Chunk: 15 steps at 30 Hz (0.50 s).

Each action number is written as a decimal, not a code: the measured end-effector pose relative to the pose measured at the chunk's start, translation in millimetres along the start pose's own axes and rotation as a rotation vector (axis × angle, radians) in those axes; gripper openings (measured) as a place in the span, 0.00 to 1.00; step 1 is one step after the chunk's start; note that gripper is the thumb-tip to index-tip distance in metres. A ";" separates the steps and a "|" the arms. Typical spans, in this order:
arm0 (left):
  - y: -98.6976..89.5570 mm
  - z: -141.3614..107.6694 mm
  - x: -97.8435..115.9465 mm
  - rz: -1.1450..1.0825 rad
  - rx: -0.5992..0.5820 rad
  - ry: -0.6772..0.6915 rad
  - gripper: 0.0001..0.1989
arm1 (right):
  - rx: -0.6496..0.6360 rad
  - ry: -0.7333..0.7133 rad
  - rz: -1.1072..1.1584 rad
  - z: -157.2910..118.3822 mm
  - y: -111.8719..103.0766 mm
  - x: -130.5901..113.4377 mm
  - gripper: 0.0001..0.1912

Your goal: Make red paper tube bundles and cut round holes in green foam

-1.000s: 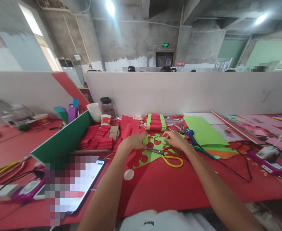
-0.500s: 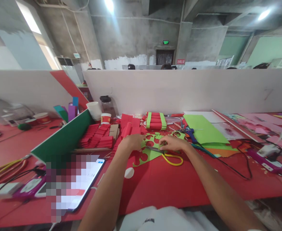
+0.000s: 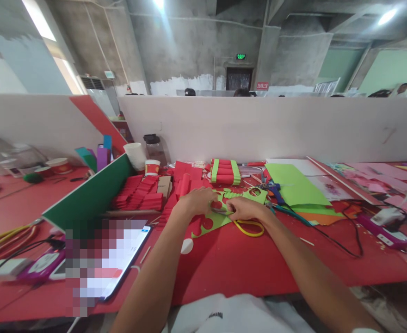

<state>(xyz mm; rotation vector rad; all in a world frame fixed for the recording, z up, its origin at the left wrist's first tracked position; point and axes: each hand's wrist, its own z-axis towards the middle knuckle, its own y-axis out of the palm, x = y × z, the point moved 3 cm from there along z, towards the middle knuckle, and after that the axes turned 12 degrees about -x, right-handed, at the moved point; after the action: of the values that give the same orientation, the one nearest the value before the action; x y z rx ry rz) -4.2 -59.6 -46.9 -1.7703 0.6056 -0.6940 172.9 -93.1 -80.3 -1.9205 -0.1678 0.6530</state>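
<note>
My left hand (image 3: 200, 201) is closed at the left part of a green sheet with round holes (image 3: 220, 222); what its fingers pinch is too small to make out. My right hand (image 3: 241, 208) is closed too, just right of it, with its fingertips hidden over the sheet. Yellow-handled scissors (image 3: 250, 228) lie under and beside my right hand, their blades pointing left between the two hands. A white disc (image 3: 187, 246) rests nearer to me. Behind my hands sits a bundle of red rolls with green bands (image 3: 225, 172).
A phone (image 3: 127, 259) lies at the left, by a green board (image 3: 92, 194). Stacked red pieces (image 3: 139, 194), a paper cup (image 3: 152, 167) and a bottle (image 3: 154, 148) stand behind. Green sheets (image 3: 295, 185), a blue glue gun (image 3: 276, 193) and a purple power strip (image 3: 385, 233) are rightward.
My right hand has turned and moved slightly left, its fingers more tucked in. My left hand has shifted a little rightward over the sheet. The view has tilted slightly.
</note>
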 end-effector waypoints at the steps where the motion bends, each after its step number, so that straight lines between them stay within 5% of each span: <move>1: 1.0 2.2 1.9 0.010 -0.013 0.030 0.17 | 0.004 0.021 -0.019 0.1 0.1 -1.4 0.09; 15: 13.0 11.3 -3.5 0.082 -0.119 -0.048 0.19 | -0.272 0.143 -0.092 -28.2 -12.7 6.9 0.10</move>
<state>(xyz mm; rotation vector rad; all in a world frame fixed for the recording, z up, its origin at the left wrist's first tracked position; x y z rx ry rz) 0.6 -53.4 -62.7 -1.8554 0.6954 -0.5675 195.3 -107.5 -63.2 -2.1978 -0.2637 0.4465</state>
